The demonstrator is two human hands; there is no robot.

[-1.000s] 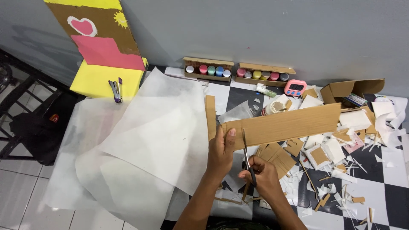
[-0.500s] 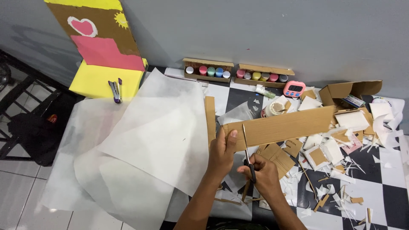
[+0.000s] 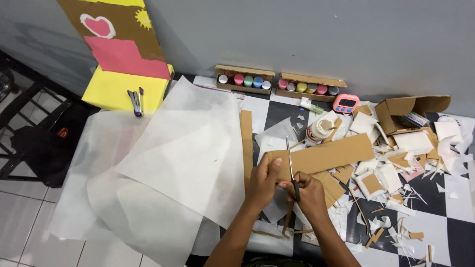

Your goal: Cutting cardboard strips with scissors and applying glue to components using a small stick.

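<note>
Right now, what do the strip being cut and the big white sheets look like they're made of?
The strip looks like plain brown cardboard, matte and stiff: it holds flat where the left hand grips it. The white sheets look like thin, slightly translucent paper, perhaps tracing or tissue, softly creased.

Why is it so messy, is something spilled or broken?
Nothing spilled. Cardboard and paper scraps litter the checkered floor right of the hands, offcuts from cutting. The right hand works scissors through a cardboard strip the left hand holds.
</note>
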